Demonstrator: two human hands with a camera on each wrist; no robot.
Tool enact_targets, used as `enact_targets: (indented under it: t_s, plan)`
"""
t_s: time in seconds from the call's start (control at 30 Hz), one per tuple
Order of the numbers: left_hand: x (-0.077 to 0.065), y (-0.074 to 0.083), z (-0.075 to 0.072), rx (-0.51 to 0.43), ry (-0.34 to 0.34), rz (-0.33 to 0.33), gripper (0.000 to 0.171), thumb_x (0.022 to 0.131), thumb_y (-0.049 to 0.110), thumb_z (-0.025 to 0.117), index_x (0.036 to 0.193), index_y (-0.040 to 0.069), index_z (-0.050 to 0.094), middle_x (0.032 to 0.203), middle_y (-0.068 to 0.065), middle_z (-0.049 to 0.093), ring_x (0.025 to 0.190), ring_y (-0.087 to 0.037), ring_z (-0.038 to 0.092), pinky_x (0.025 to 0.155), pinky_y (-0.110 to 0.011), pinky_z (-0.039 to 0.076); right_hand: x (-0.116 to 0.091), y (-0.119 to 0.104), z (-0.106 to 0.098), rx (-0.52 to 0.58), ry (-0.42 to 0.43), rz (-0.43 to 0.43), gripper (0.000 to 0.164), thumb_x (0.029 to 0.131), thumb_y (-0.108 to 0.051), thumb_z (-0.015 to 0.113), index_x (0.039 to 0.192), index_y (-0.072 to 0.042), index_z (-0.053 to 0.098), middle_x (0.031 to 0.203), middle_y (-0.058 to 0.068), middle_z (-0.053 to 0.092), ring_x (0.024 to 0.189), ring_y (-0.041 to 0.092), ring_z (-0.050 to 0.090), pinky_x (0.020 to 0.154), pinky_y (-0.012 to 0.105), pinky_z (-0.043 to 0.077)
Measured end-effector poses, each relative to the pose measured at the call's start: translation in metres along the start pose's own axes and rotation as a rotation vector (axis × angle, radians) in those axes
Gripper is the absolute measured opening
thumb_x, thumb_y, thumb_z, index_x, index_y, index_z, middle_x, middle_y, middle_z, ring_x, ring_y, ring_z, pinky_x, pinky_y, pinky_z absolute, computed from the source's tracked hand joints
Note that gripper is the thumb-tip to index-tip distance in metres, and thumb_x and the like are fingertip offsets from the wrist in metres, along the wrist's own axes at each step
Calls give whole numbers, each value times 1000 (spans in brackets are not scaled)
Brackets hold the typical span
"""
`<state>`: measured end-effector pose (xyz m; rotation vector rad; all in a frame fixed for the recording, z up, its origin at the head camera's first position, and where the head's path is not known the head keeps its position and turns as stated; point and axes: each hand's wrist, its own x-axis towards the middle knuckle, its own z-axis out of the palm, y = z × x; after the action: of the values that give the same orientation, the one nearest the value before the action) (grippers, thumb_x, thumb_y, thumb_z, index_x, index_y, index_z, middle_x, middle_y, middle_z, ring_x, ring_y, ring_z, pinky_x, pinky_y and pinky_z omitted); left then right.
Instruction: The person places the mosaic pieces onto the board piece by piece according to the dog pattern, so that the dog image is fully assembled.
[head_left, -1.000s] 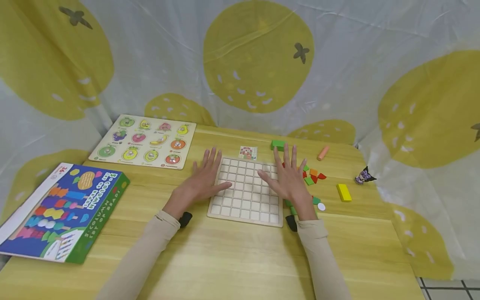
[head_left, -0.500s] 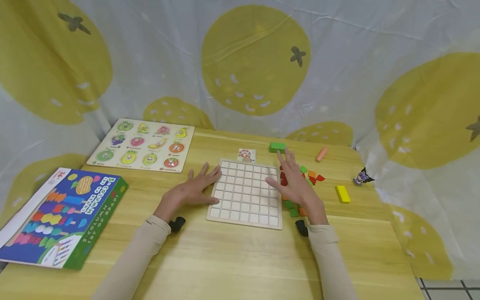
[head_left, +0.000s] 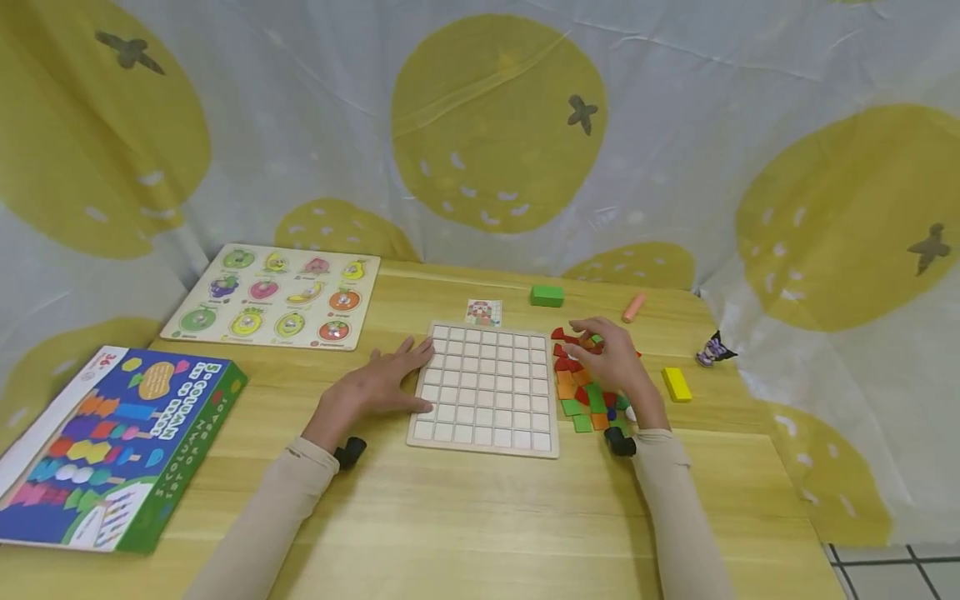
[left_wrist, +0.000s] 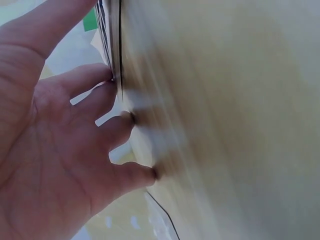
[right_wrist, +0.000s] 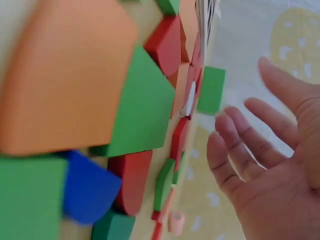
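A square wooden grid board (head_left: 484,387) lies on the table between the two hands. My left hand (head_left: 378,383) rests at the board's left edge, fingers spread; in the left wrist view its fingertips (left_wrist: 149,174) touch down beside the edge. Over a pile of small flat coloured tiles (head_left: 573,407) right of the board hovers my right hand (head_left: 613,357), fingers loosely bent. The right wrist view shows that hand apart from the tiles, nothing in its fingers; red, green, orange and blue tiles lie close by, including a green tile (right_wrist: 142,107).
Behind the board lies a small printed card (head_left: 483,312). A green block (head_left: 547,296), an orange cylinder (head_left: 633,307), a yellow block (head_left: 677,384) and a small figurine (head_left: 714,350) stand around the right side. At left are a fruit puzzle board (head_left: 270,297) and a blue box (head_left: 112,442).
Both hands were spread over the board's sides. The left has shifted left and down to the edge; the right has moved right over the tiles, its fingers bending.
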<state>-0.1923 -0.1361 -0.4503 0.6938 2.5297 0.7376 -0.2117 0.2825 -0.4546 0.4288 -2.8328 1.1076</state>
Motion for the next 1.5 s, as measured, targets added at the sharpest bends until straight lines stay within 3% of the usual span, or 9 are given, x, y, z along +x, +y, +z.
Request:
enact_targets:
  t_s: [0.2, 0.43, 0.57, 0.87, 1.2, 1.5]
  plan:
    - [-3, 3, -1, 18, 24, -31, 101, 92, 38, 87, 170, 8, 30, 178, -17, 20, 165, -41, 15, 128, -72, 7, 23, 13, 3, 5, -40, 48, 40, 101, -15, 79, 134, 6, 71, 121, 24, 72, 100, 36, 68, 80, 38, 58]
    - [-3, 4, 0, 22, 29, -83, 103, 91, 43, 88, 172, 17, 30, 178, -23, 17, 158, -60, 18, 125, -75, 19, 43, 18, 5, -27, -115, 142, 40, 101, -17, 78, 133, 6, 72, 119, 25, 74, 107, 41, 71, 92, 53, 61]
    - [-2, 4, 2, 25, 32, -85, 103, 88, 44, 90, 171, 18, 34, 177, -22, 19, 157, -60, 20, 122, -75, 26, 46, 20, 5, -48, -126, 155, 38, 99, -17, 80, 129, 7, 74, 120, 27, 74, 108, 42, 69, 94, 55, 59]
    - [2, 9, 5, 4, 31, -82, 102, 87, 42, 92, 169, 17, 37, 178, -21, 20, 159, -57, 20, 124, -72, 26, 47, 23, 2, -65, -125, 213, 25, 96, -12, 84, 113, 5, 78, 104, 20, 74, 92, 33, 66, 81, 43, 58]
    - [-1, 8, 0, 0, 42, -120, 103, 86, 41, 93, 170, 18, 37, 178, -20, 20, 160, -56, 20, 122, -74, 28, 57, 19, 6, -56, -149, 203, 19, 96, -11, 83, 107, 4, 79, 102, 19, 77, 90, 32, 70, 82, 44, 60]
    - [-3, 10, -4, 1, 46, -119, 102, 85, 40, 93, 169, 16, 39, 177, -21, 21, 159, -56, 21, 122, -73, 29, 65, 15, 4, -103, -210, 205, 21, 96, -13, 84, 103, 5, 76, 97, 17, 74, 82, 25, 66, 75, 35, 57]
